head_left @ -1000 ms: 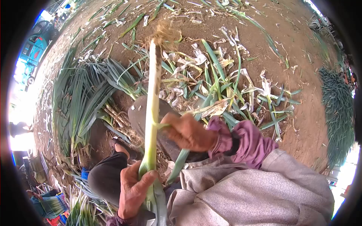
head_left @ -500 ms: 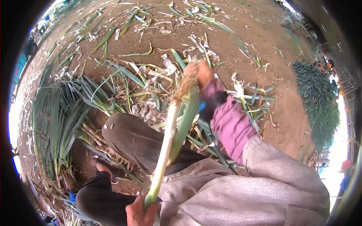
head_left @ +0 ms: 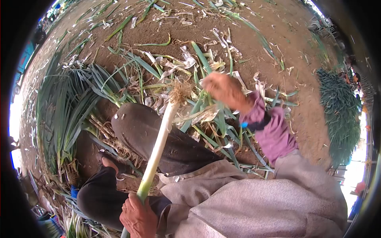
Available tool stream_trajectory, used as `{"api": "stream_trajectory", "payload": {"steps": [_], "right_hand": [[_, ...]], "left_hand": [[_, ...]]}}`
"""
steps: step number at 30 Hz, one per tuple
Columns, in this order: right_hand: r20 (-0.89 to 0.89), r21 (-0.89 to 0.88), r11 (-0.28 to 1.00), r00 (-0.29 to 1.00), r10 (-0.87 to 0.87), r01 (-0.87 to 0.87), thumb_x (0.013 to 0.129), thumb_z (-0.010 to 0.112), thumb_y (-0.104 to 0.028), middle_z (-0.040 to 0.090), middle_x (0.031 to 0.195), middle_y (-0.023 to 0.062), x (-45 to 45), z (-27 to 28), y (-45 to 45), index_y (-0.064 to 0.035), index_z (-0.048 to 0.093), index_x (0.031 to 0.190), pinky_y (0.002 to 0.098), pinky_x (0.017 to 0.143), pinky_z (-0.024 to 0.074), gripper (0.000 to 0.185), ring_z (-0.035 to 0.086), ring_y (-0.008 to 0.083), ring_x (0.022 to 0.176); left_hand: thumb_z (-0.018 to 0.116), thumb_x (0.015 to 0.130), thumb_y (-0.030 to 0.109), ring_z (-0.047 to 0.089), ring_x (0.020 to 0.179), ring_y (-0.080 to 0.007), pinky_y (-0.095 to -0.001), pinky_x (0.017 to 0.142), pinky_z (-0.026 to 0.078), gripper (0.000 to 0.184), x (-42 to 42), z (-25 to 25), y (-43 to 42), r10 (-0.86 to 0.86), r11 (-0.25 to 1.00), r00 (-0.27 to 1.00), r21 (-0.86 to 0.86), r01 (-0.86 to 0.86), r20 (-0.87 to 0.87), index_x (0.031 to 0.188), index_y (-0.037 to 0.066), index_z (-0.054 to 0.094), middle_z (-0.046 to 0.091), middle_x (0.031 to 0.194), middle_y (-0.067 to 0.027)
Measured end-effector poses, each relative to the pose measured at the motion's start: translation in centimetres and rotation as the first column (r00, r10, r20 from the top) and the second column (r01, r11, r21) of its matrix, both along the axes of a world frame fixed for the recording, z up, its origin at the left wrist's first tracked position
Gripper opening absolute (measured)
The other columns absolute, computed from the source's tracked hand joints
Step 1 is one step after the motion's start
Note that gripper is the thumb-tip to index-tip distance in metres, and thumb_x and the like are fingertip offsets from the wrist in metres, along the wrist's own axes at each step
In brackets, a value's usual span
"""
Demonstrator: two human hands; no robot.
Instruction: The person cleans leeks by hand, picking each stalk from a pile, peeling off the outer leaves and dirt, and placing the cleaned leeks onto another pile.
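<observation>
A single leek (head_left: 162, 146) slants upward from my lap, with its white stem bare and its tangle of roots (head_left: 180, 92) at the upper end. My left hand (head_left: 139, 216) is wrapped round the green part at the bottom. Beyond the roots and to their right, my right hand (head_left: 226, 90) is smeared by motion, its fingers bent. Stripped green leaves (head_left: 222, 119) and pale dry skins lie just below it; whether the fingers touch any of them cannot be made out.
Bundles of leeks (head_left: 59, 119) with long dark leaves lie at the left. A large green heap (head_left: 339, 115) stands at the far right. Leaf scraps and peelings litter the brown dirt floor (head_left: 254, 43). My bent knee (head_left: 135, 123) is close to the stem.
My right hand has come away from the leek to the right, and the broad green leaf beside the stem is off it. My left hand and the leek have shifted slightly left and down.
</observation>
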State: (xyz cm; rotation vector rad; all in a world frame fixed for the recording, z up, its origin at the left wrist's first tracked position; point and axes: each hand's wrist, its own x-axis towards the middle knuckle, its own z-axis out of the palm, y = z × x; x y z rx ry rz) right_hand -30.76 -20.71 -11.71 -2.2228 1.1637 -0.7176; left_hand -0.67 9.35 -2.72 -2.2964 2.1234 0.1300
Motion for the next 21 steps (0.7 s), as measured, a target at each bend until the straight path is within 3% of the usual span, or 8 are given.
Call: {"api": "stream_trajectory", "payload": {"steps": [1, 3, 7, 10, 13, 19, 20, 21], "right_hand": [[0.123, 0.153, 0.976, 0.983, 0.137, -0.156, 0.092, 0.058, -0.047, 0.053, 0.062, 0.0075, 1.5, 0.2, 1.9, -0.0009, 0.056, 0.082, 0.0283, 0.041, 0.0450, 0.048, 0.055, 0.0143, 0.054], [0.638, 0.505, 0.778, 0.769, -0.045, -0.373, 0.090, 0.059, -0.051, 0.056, 0.064, 0.0085, 5.8, 1.1, 7.0, 0.0023, 0.060, 0.087, 0.0262, 0.042, 0.0479, 0.053, 0.058, 0.0136, 0.056], [0.627, 0.718, 0.505, 0.759, -0.173, -0.478, 0.093, 0.058, -0.044, 0.061, 0.067, 0.0056, 8.5, 3.0, 10.7, 0.0023, 0.062, 0.085, 0.0208, 0.045, 0.0465, 0.047, 0.059, 0.0086, 0.053], [0.634, 0.672, 0.587, 0.760, -0.141, -0.452, 0.097, 0.054, -0.039, 0.052, 0.055, 0.0009, 8.6, 3.2, 12.0, 0.0002, 0.060, 0.073, 0.0220, 0.039, 0.0385, 0.046, 0.049, 0.0065, 0.044], [0.654, 0.666, 0.594, 0.735, -0.176, -0.450, 0.099, 0.051, -0.036, 0.052, 0.054, 0.0012, 8.4, 3.0, 12.3, -0.0012, 0.058, 0.069, 0.0218, 0.039, 0.0371, 0.046, 0.046, 0.0065, 0.041], [0.726, 0.621, 0.634, 0.645, -0.241, -0.462, 0.099, 0.051, -0.034, 0.054, 0.057, 0.0030, 7.5, 2.0, 12.3, 0.0001, 0.060, 0.071, 0.0228, 0.040, 0.0398, 0.045, 0.050, 0.0084, 0.045], [0.732, 0.628, 0.639, 0.614, -0.295, -0.443, 0.099, 0.051, -0.034, 0.054, 0.057, 0.0035, 7.5, 1.9, 12.2, 0.0003, 0.060, 0.071, 0.0229, 0.041, 0.0405, 0.045, 0.050, 0.0088, 0.046], [0.738, 0.636, 0.644, 0.580, -0.345, -0.426, 0.098, 0.051, -0.034, 0.055, 0.058, 0.0039, 7.5, 1.7, 11.9, 0.0005, 0.060, 0.070, 0.0231, 0.041, 0.0411, 0.045, 0.051, 0.0091, 0.047]], "left_hand": [[0.066, 0.079, 0.024, 0.060, 0.062, -0.0288, -0.0378, 0.052, 0.047, 0.017, -0.2, 0.0, 0.0, 0.002, 1.000, 1.000, -0.010, -0.002, 0.029, 0.083, 0.009, 0.061, 0.059, 0.074, -0.0090], [0.066, 0.079, 0.025, 0.060, 0.062, -0.0292, -0.0380, 0.052, 0.047, 0.019, -0.6, -0.1, -0.1, 0.009, 0.999, 0.997, -0.032, -0.006, 0.082, 0.084, 0.008, 0.060, 0.059, 0.075, -0.0096], [0.068, 0.078, 0.030, 0.059, 0.066, -0.0312, -0.0390, 0.055, 0.048, 0.028, -1.8, -0.7, 1.1, 0.021, 0.995, 0.988, -0.099, -0.006, 0.152, 0.088, 0.005, 0.060, 0.058, 0.076, -0.0120], [0.068, 0.079, 0.033, 0.059, 0.071, -0.0340, -0.0407, 0.060, 0.048, 0.035, -2.4, -1.5, 2.1, 0.082, 0.988, 0.993, -0.139, -0.070, 0.084, 0.096, 0.004, 0.061, 0.060, 0.082, -0.0147], [0.068, 0.078, 0.032, 0.059, 0.075, -0.0375, -0.0447, 0.064, 0.048, 0.036, -3.0, -0.2, 1.1, 0.059, 0.993, 0.962, -0.083, -0.083, -0.265, 0.100, 0.004, 0.062, 0.062, 0.086, -0.0151], [0.058, 0.075, 0.011, 0.053, 0.057, -0.0095, -0.0272, 0.054, 0.042, 0.016, -2.9, 0.6, -0.9, 0.417, 0.909, 0.570, 0.334, -0.251, -0.708, 0.082, -0.003, 0.060, 0.060, 0.063, -0.0036], [0.060, 0.076, 0.015, 0.054, 0.059, -0.0109, -0.0278, 0.055, 0.043, 0.022, -2.6, 1.0, -1.1, 0.425, 0.901, 0.611, 0.377, -0.214, -0.668, 0.086, -0.005, 0.062, 0.060, 0.064, -0.0045], [0.062, 0.079, 0.020, 0.054, 0.077, -0.0188, -0.0335, 0.068, 0.043, 0.034, -2.0, 0.7, -0.3, 0.512, 0.858, 0.444, 0.460, -0.227, -0.735, 0.104, -0.001, 0.054, 0.058, 0.085, -0.0094]]}}
